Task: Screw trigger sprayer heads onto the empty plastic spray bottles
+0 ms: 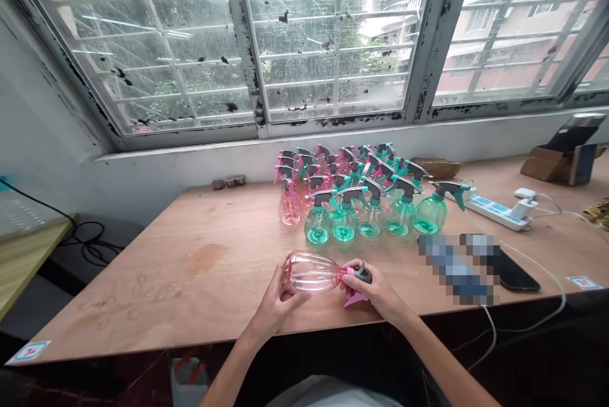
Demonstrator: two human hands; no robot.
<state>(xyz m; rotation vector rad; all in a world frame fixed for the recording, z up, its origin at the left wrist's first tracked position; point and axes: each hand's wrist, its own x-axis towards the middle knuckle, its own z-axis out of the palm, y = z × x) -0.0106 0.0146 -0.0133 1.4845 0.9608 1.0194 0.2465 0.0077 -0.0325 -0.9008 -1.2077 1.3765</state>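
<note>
A clear pink plastic spray bottle [311, 272] lies on its side just above the plywood table [143, 293]. My left hand [275, 301] wraps the bottle's ribbed body from below. My right hand [375, 290] grips the neck, where a pink and grey trigger head [360, 281] sits. The fingers of that hand hide part of the head, so I cannot tell whether it is screwed on. The bottle's nozzle points toward my right.
Several upright pink and green spray bottles [356, 198] stand close together at the back of the table. To the right are a white power strip [499, 212], a black phone [514, 271] and a pixelated blurred object [457, 267]. A window runs behind the table.
</note>
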